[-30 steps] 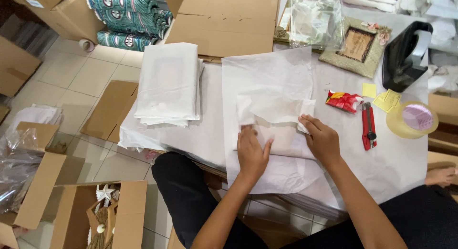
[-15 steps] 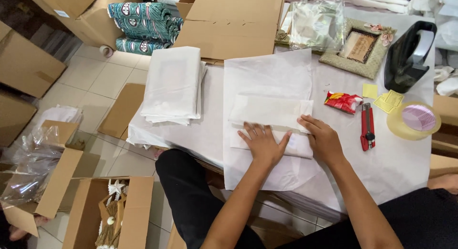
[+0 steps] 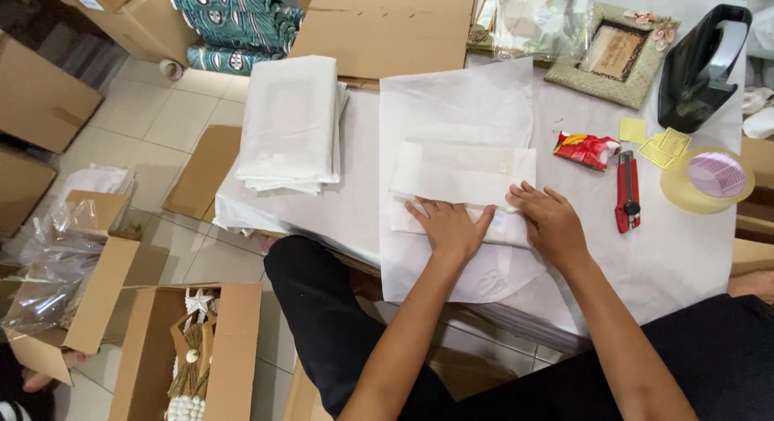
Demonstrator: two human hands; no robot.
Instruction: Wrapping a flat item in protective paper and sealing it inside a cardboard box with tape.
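Leftmost, on the floor, I saw open cardboard boxes, one holding shell-and-straw ornaments, with crumpled clear plastic beside them. On the table's left part lay a stack of folded white sheets, well apart from either hand.

Next came the thing I was working: a flat parcel wrapped in white tissue, lying on a larger spread sheet of tissue paper. Its long axis ran left to right across my view, crosswise to my forearms. It sat just beyond my fingers, on the far side of both hands, so any push would go away from my body.

My left hand lay flat and open, palm down, fingers spread, pressing the near edge of the wrapped parcel at its left-to-middle part. It gripped nothing; it only bore down. My right hand was likewise open and flat, fingertips touching the parcel's near right corner, holding nothing. The two hands sat side by side, almost touching, and both were equally near the parcel; the left covered more of its length.

Further right, well clear of the hands, lay a red snack packet, a red utility knife, yellow paper squares, a roll of clear tape, a black tape dispenser and a woven picture frame.
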